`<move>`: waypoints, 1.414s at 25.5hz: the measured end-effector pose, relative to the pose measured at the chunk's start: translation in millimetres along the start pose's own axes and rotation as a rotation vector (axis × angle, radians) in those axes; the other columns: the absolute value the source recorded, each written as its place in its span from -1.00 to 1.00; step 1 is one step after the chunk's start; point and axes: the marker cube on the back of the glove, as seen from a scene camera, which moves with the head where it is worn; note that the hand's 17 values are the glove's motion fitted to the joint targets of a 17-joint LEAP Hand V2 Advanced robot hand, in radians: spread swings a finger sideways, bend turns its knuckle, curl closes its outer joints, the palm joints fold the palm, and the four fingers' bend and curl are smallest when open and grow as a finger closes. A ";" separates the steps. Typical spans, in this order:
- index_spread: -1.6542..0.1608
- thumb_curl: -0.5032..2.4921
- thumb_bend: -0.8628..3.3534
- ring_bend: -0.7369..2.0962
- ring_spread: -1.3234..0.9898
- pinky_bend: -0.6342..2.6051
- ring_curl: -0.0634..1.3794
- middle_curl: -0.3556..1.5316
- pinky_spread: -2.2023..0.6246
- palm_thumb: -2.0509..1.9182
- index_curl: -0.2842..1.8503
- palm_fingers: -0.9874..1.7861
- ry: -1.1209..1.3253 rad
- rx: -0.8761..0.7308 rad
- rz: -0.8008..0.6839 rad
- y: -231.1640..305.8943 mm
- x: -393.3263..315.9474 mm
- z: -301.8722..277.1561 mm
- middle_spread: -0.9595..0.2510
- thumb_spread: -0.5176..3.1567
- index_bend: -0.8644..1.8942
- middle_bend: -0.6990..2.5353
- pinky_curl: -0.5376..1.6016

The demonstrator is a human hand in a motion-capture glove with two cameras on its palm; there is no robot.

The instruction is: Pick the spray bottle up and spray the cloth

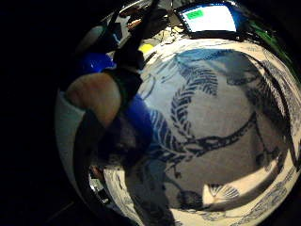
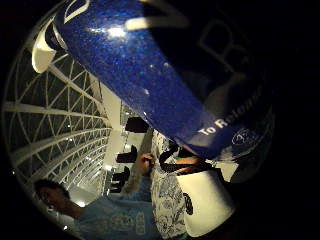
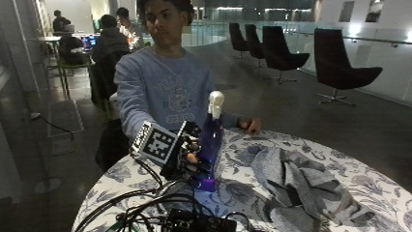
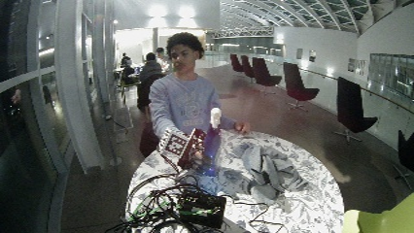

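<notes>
Outside view: right hand [image 3: 186, 159] grips the blue spray bottle [image 3: 209, 145] upright on the counter [image 3: 360, 169] — lift straight, aim nozzle toward grey cloth [image 3: 302, 186].

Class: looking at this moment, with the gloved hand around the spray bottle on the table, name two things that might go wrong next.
1. The right hand grips the tall blue spray bottle low on its body, so it may tip when lifted.
2. The grey cloth lies beside the bottle, and cables lie close by; stray spray might wet them.
</notes>
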 end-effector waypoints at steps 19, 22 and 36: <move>0.38 -0.35 -0.61 0.17 0.21 -0.10 -0.35 -0.18 0.74 0.42 -0.75 0.02 -0.364 -0.390 -0.112 26.8 -80.6 14.0 0.60 -0.24 -0.39 -0.21 -0.13; 0.38 -0.35 -0.61 0.18 0.21 -0.09 -0.35 -0.18 0.74 0.41 -0.75 0.03 -0.437 -0.463 -0.071 30.8 -89.4 19.5 0.61 -0.23 -0.40 -0.21 -0.13; 0.37 -0.34 -0.61 0.20 0.22 -0.07 -0.35 -0.18 0.73 0.39 -0.75 0.01 -0.520 -0.721 0.171 49.4 -90.3 24.2 0.65 -0.21 -0.40 -0.20 -0.13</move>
